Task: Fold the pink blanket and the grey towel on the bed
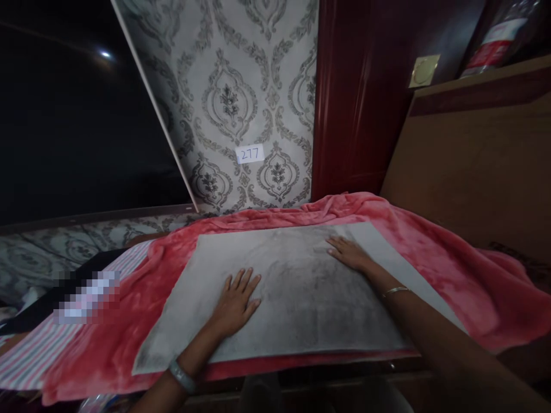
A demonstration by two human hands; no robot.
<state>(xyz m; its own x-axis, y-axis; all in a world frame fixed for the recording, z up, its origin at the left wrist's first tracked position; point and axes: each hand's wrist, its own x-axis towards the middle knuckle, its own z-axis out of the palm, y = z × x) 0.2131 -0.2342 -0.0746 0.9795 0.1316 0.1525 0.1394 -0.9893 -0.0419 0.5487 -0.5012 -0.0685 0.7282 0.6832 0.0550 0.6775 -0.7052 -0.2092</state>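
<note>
A large pale grey sheet [297, 321], darkly smudged across its middle, lies spread out before me; whether it is paper or cloth I cannot tell. Under it is a red plush blanket [430, 246]. My left hand [237, 301] rests on the sheet's left half, palm down with fingers spread. Toward the far right part of the sheet, my right hand [348, 252] also lies flat, fingers stretched out. Neither hand holds anything. A bangle [181, 376] circles my left wrist, and a thin bracelet [395, 291] my right.
Patterned wallpaper [232, 103] with a small label [249, 153] reading 277 rises behind. A large dark screen [77, 126] stands at the left. At the right are a cardboard box [473, 172] and a plastic bottle [495, 43]. Striped fabric [30, 355] lies at lower left.
</note>
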